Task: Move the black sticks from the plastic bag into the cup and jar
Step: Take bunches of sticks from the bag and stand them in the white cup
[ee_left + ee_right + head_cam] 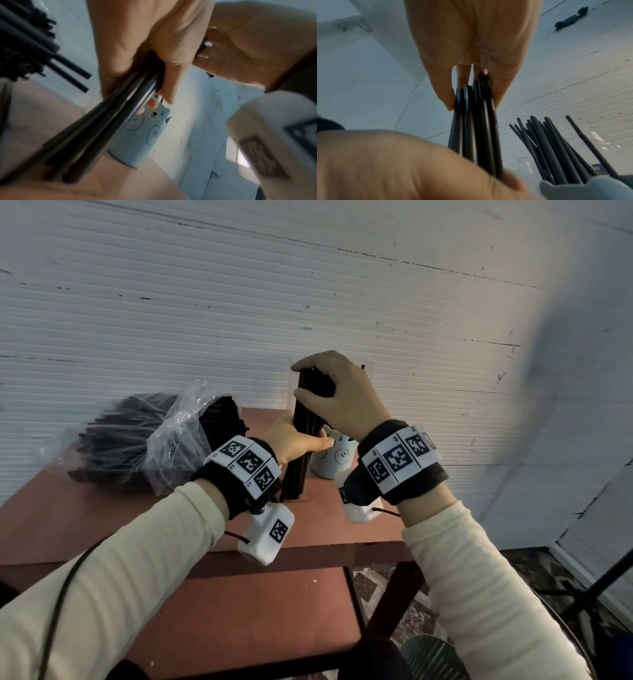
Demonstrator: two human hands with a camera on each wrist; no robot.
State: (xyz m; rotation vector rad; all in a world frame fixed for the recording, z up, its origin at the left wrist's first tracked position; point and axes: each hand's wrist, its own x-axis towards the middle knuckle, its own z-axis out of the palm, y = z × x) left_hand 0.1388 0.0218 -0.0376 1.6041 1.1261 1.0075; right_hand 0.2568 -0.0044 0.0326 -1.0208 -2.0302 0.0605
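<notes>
both hands clasp one upright bundle of black sticks (303, 436), its ends on the table (102, 518): left hand (294, 440) wrapped low, right hand (337, 395) pinching the top, beside the cup (334, 457); plastic bag (171, 440) lies left.

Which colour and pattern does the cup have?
Pale blue cup with a drawn animal face; left wrist view shows it best.

- The plastic bag (164, 440) of sticks lies on the table (85, 515) toward its back left.
- A bundle of sticks (301, 440) stands upright mid-table, near the back edge.
- The cup (334, 455) stands just right of the bundle.
</notes>
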